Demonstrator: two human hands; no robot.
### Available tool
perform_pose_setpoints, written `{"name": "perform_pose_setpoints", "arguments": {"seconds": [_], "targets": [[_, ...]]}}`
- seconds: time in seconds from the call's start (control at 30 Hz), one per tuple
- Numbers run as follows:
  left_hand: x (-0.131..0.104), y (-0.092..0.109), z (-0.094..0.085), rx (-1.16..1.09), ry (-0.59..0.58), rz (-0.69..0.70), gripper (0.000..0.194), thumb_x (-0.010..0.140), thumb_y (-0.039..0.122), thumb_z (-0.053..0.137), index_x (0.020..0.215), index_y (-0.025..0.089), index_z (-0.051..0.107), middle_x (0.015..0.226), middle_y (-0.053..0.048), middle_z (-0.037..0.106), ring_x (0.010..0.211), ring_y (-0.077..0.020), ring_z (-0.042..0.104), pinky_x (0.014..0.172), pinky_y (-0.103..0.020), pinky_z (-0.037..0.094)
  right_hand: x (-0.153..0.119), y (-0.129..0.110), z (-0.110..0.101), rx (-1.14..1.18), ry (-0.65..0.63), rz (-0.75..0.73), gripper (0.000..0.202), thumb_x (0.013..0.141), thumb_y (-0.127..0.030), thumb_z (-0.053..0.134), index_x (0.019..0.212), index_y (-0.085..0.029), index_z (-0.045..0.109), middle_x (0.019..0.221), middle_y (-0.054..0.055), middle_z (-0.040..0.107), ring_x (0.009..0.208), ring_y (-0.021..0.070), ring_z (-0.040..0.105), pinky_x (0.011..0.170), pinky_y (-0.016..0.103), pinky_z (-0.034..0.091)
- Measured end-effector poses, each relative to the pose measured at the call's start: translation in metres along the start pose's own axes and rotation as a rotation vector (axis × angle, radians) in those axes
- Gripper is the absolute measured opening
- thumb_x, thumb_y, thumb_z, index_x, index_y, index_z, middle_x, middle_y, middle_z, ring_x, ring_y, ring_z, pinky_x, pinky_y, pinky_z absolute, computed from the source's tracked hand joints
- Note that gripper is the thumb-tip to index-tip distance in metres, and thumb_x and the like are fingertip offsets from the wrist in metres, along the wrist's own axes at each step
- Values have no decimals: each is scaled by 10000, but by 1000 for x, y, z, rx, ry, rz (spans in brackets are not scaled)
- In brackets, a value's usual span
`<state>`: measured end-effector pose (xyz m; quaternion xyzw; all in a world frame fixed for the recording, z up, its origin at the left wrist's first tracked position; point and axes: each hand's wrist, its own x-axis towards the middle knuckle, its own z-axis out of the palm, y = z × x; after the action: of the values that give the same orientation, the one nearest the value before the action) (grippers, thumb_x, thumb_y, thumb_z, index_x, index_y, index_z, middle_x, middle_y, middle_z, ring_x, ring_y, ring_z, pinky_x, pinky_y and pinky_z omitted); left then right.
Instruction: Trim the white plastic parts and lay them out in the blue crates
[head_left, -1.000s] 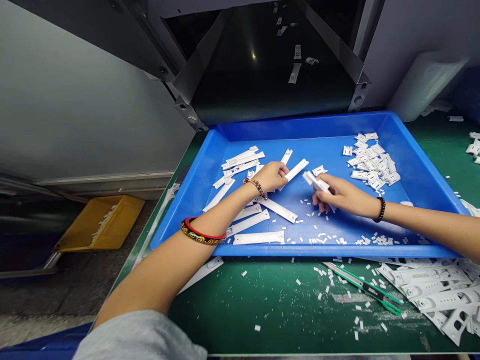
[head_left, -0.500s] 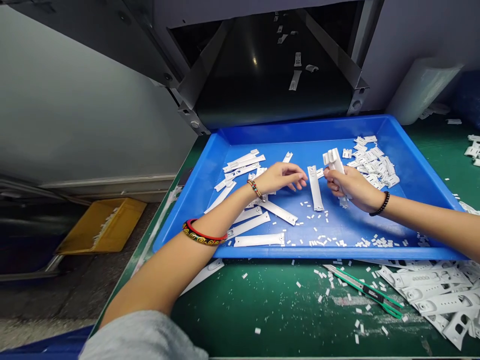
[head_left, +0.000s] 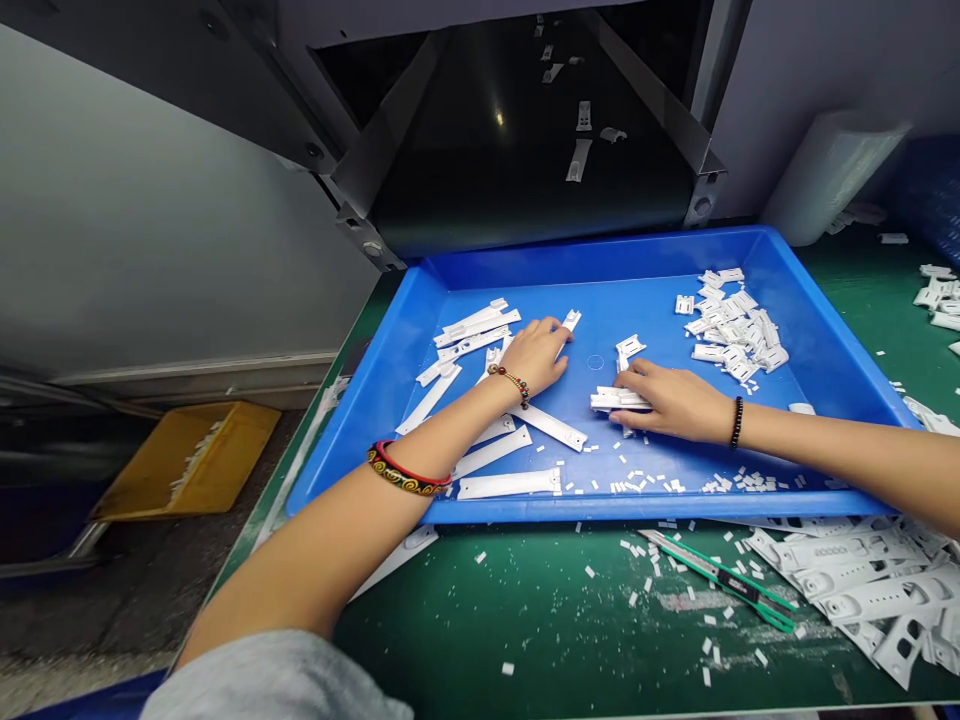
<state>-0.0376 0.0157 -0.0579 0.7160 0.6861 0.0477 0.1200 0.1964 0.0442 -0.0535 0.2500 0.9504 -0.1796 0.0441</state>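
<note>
My right hand (head_left: pixel 675 400) is closed round a small stack of white plastic strips (head_left: pixel 616 398), held low over the blue tray (head_left: pixel 450 512). Just beyond its fingers, a small white slotted piece (head_left: pixel 630 345) lies in the tray. My left hand (head_left: pixel 534 358) is at the left pile, its fingers bent round a white plastic strip (head_left: pixel 571 320) whose far end sticks out past them; the rest is hidden. More long white strips (head_left: pixel 491 452) lie around and under the left wrist.
Small white slotted pieces (head_left: pixel 739 325) are heaped in the tray's right side. Tiny white bits litter its front. A green utility knife (head_left: pixel 720 578) and a pile of white strips (head_left: pixel 877 580) lie on the green table. Behind stands a dark conveyor belt (head_left: pixel 525 200) carrying several white pieces.
My right hand has lowered and moved left with its strips, which now lie flatter. My left hand has moved slightly left and away, onto a strip. The view has shifted a little.
</note>
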Motion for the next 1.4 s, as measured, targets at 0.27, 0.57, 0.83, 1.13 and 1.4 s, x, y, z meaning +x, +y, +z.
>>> {"name": "perform_pose_setpoints", "arguments": {"seconds": [0.27, 0.57, 0.83, 1.13, 1.4], "targets": [[-1, 3, -7, -64, -54, 71, 349, 778, 116, 543, 1123, 157, 575, 1153, -126, 595, 1060, -279, 596, 968, -390, 477, 8, 20, -17, -168, 41, 245, 445, 908, -162, 527, 1335, -91, 420, 1230, 247, 617, 974, 338, 664, 708, 363, 467], [-2, 7, -9, -173, -97, -40, 301, 767, 76, 505, 1021, 173, 636, 1023, -80, 697, 972, -242, 657, 849, -328, 510, 3, 47, -44, -149, 107, 330, 483, 861, -208, 582, 1307, -77, 450, 1110, 213, 679, 968, 333, 668, 764, 356, 477], [-5, 10, -21, -710, -53, 12, 148, 729, 69, 575, 840, 147, 633, 913, -44, 693, 871, -160, 656, 861, -297, 529, 4, 49, -42, 176, 246, 286, 450, 871, -159, 494, 1311, -112, 410, 963, 146, 692, 753, 255, 670, 657, 332, 482], [-9, 35, -17, -1135, -183, 134, 168, 708, 184, 743, 814, 118, 632, 812, -28, 685, 804, -130, 663, 887, -333, 531, 11, 0, -26, 893, 379, 58, 564, 638, -589, 789, 967, -167, 609, 674, -24, 587, 538, 117, 493, 505, 262, 399], [-13, -5, -52, -372, -140, 84, 271, 709, 300, 729, 930, 147, 699, 1019, -86, 700, 978, -222, 621, 844, -323, 489, 6, 7, -30, 842, 526, 135, 372, 793, -541, 635, 677, -211, 509, 585, -8, 555, 547, 131, 504, 557, 279, 417]]}}
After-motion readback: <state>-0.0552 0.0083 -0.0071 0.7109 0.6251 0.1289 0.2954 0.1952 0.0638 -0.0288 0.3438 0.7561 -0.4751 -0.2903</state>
